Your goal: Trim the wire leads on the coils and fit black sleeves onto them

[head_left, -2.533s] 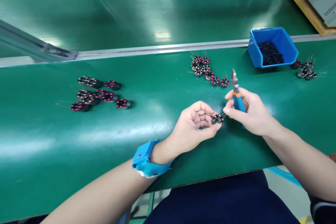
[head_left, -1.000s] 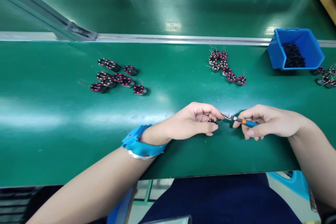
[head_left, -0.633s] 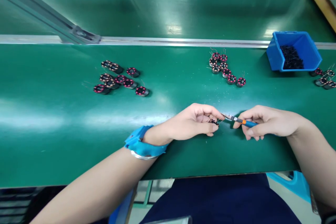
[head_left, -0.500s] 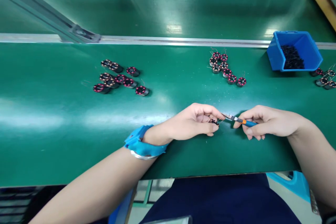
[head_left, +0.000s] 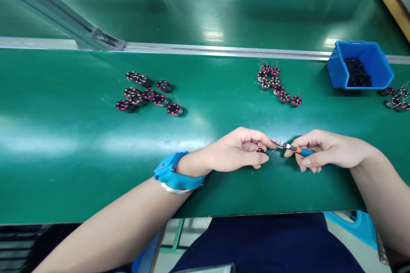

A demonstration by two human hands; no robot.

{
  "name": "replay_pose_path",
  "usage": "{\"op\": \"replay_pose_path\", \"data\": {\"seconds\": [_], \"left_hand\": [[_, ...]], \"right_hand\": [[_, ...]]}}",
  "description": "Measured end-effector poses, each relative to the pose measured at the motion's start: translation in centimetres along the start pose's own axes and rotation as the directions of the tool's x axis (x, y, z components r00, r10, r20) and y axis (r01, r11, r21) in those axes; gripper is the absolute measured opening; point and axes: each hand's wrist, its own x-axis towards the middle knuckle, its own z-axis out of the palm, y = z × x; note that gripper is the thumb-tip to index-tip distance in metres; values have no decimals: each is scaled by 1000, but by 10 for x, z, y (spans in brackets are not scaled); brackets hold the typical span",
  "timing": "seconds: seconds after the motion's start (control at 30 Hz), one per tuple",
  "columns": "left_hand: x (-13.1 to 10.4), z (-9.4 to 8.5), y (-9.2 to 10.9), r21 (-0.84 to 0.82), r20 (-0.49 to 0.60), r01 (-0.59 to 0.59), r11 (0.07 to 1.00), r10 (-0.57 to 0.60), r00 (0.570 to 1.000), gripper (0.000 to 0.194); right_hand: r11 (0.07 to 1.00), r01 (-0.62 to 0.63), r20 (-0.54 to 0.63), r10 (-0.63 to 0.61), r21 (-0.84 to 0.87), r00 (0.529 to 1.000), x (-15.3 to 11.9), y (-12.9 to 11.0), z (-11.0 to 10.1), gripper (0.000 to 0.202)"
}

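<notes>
Blue handles with an orange band mark the pliers [head_left: 291, 148], gripped by the fingers and thumb of the right hand [head_left: 333, 151], their nose pointing left. The left hand [head_left: 235, 153] pinches a small coil ring [head_left: 262, 152] between thumb and fingers, low over the near part of the green desk [head_left: 128, 196], with a fine wire end [head_left: 273, 150] sticking out toward the pliers. The nose of the pliers lies right at the left index fingertip, and that is the plainest risk: were the jaws to close a little off the wire, they could nip skin. The jaws are too small in this view to say whether they have the wire between them. If the left pinch loosened under a pull from the pliers, the ring could twist out from under the thumb; a hard tug might instead bend the thin wire or break it close to the winding. Beyond the hands, a cluster of other coil rings [head_left: 278, 90] stands with loose leads poking up; an arm brushing over them could bend or tangle these. Pale specks [head_left: 262, 120] lie on the desk between the cluster and the hands, and might cling to any part set down there.
</notes>
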Motion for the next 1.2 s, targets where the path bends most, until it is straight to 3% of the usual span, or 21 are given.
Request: {"op": "replay_pose_path", "data": {"seconds": [0.5, 0.6, 0.67, 0.73, 0.8, 0.9, 0.97, 1.03, 1.07, 1.13, 1.2], "left_hand": [[-2, 0, -2, 59, 30, -27, 998, 25, 999, 25], [-1, 3, -3, 156, 19, -72, 985, 70, 997, 28], [-2, 4, -3, 330, -61, -140, 934, 170, 984, 29], [-7, 1, -5, 609, -160, -195, 769, 360, 919, 29], [-17, -9, -8, 853, -170, -159, 498, 551, 817, 30], [-42, -33, -14, 983, -148, 26, 184, 685, 713, 35], [-55, -47, -15, 969, -201, 239, 69, 784, 588, 41], [-57, -54, -12, 926, -251, 372, 71, 851, 462, 49], [-52, -55, -9, 918, -280, 382, 107, 857, 433, 51], [-29, -53, -4, 923, -350, 320, 215, 813, 466, 48], [5, -50, 3, 909, -416, 285, 306, 725, 549, 42]], "right_hand": [[997, -21, -7, 21, -72, 1000, 1, -1, 2, 31], [997, 8, -34, -11, -73, 999, 1, 1, 1, 32], [998, 45, -98, -48, -36, 994, 1, 3, -1, 33], [996, 92, -199, -88, 10, 976, 0, 6, -3, 35], [988, 148, -318, -129, 35, 939, -1, 7, -6, 35], [966, 253, -464, -200, 54, 863, -6, 5, -8, 31], [944, 324, -522, -245, 65, 817, -9, 3, -6, 29], [922, 380, -562, -279, 69, 778, -11, 0, -4, 29], [914, 399, -578, -288, 71, 763, -11, -1, -2, 29], [903, 421, -599, -291, 85, 746, -9, -2, 2, 31], [902, 419, -606, -277, 104, 746, -4, -1, 5, 32]]}}
